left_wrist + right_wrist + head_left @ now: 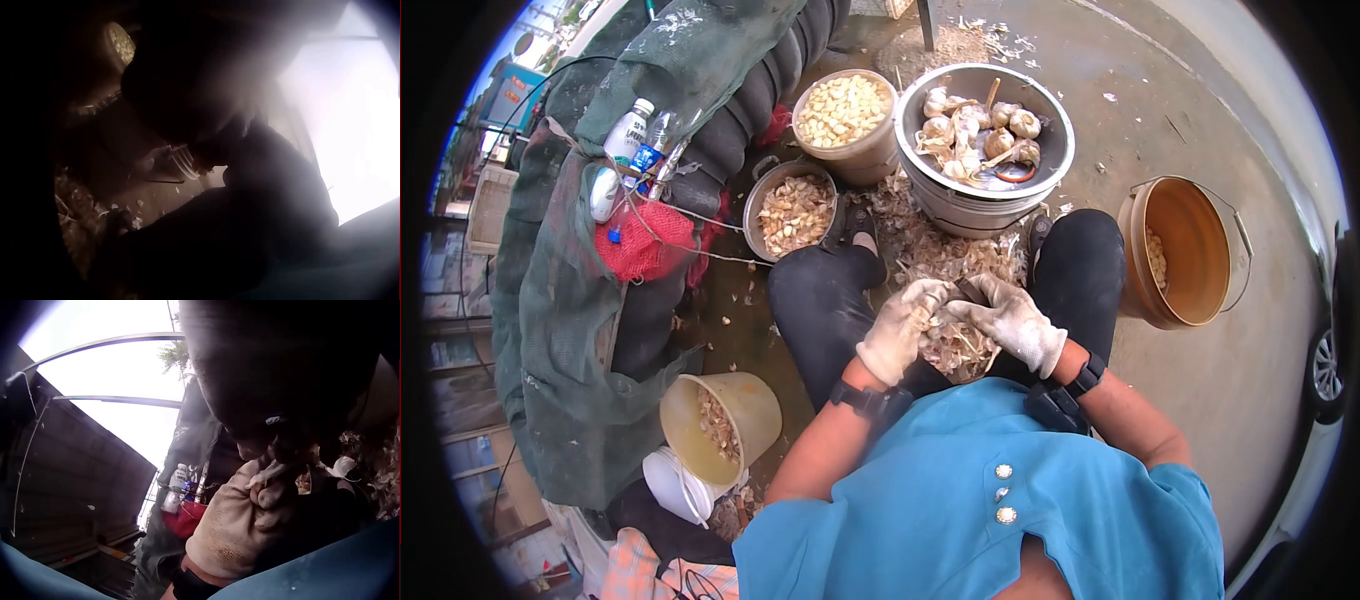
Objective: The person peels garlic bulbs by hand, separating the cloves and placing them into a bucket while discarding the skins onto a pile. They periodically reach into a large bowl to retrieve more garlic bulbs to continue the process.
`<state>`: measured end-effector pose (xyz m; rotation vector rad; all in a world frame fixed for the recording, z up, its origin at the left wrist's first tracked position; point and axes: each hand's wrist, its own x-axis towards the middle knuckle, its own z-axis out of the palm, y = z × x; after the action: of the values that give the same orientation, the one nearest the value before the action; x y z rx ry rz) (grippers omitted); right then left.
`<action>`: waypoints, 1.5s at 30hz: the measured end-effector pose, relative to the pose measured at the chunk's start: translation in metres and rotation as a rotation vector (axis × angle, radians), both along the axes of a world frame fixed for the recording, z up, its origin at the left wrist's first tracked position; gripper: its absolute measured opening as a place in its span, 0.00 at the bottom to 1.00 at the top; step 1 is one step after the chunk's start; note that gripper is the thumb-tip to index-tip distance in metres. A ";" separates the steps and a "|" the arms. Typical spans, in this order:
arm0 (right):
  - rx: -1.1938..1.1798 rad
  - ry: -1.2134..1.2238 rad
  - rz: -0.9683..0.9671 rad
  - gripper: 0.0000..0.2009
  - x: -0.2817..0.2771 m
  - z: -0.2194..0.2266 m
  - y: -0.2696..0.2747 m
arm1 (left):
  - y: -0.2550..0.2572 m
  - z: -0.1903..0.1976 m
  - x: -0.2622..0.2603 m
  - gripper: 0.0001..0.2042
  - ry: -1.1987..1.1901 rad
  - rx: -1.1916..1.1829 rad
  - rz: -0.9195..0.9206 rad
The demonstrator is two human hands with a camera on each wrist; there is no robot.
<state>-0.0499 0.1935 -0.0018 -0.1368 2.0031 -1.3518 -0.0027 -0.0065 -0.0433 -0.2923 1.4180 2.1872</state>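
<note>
Both hands wear whitish, soiled work gloves and meet in front of the knees. The left hand (903,328) has curled fingers; in the right wrist view it pinches a pale piece of garlic (265,475), partly hidden by its fingers. Close beside it, the right hand (1018,325) grips a small dark tool (972,291) that points toward the left fingertips; its working end is hidden. Under the hands lies a heap of papery garlic skins (956,352). Ahead, a metal basin (1055,150) holds several whole garlic bulbs (998,142). The left wrist view is mostly dark.
Peeled cloves fill a bucket (862,158); a smaller pot (750,222) beside it holds unpeeled cloves. An orange-brown bucket (1208,240) with some cloves stands at right. At left are a tipped cream bucket (762,410), green netting (560,330) over tyres, and bottles (628,132).
</note>
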 end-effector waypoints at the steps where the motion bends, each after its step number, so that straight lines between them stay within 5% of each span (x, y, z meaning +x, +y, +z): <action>1: 0.034 0.074 -0.004 0.20 0.000 -0.006 0.001 | -0.002 0.007 -0.003 0.19 0.043 -0.009 -0.047; 3: 0.039 0.087 0.038 0.22 -0.001 0.003 0.011 | 0.008 0.011 0.001 0.18 0.180 -0.098 0.098; 5: 0.001 0.180 0.088 0.22 0.000 -0.002 0.015 | -0.002 0.011 0.000 0.20 0.348 -0.323 -0.019; 8: -0.024 0.342 0.212 0.18 0.003 -0.003 0.016 | -0.005 0.028 0.000 0.21 0.309 -0.168 -0.039; 11: 0.070 0.414 0.252 0.18 0.005 -0.003 0.012 | -0.008 0.022 0.000 0.23 0.422 -0.317 -0.067; 18: 0.165 0.376 0.276 0.17 0.006 -0.004 0.009 | -0.013 0.017 -0.004 0.18 0.453 -0.437 -0.110; 20: 0.180 0.360 0.288 0.17 0.005 -0.005 0.011 | -0.015 0.017 -0.006 0.15 0.644 -0.589 -0.159; 24: 0.144 0.316 0.349 0.18 0.001 0.000 0.014 | -0.016 0.015 -0.005 0.14 0.420 -0.389 -0.146; 26: 0.029 0.260 0.352 0.18 0.002 0.003 0.014 | -0.013 0.026 -0.005 0.12 0.174 -0.108 -0.074; 29: 0.013 0.232 0.361 0.18 0.002 0.000 0.013 | -0.019 0.011 -0.005 0.12 0.397 -0.336 -0.213; 33: -0.019 0.174 0.371 0.18 0.000 -0.007 0.016 | -0.018 0.015 -0.006 0.12 0.408 -0.344 -0.196; 35: 0.016 0.094 0.405 0.18 -0.001 -0.007 0.015 | -0.017 0.027 -0.009 0.12 0.152 -0.171 -0.201; 39: -0.011 0.036 0.398 0.19 0.002 -0.011 0.016 | -0.016 0.022 -0.007 0.13 0.188 -0.098 -0.205; 41: -0.168 0.008 0.324 0.20 0.007 -0.023 0.018 | -0.011 0.017 -0.007 0.16 0.400 -0.160 -0.163; 45: -0.160 -0.116 0.295 0.21 0.007 -0.018 0.017 | -0.005 0.013 -0.005 0.21 0.311 -0.080 -0.109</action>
<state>-0.0429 0.2106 -0.0196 -0.4019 1.7014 -1.2959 -0.0080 -0.0117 -0.0305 0.1018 1.6468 2.1566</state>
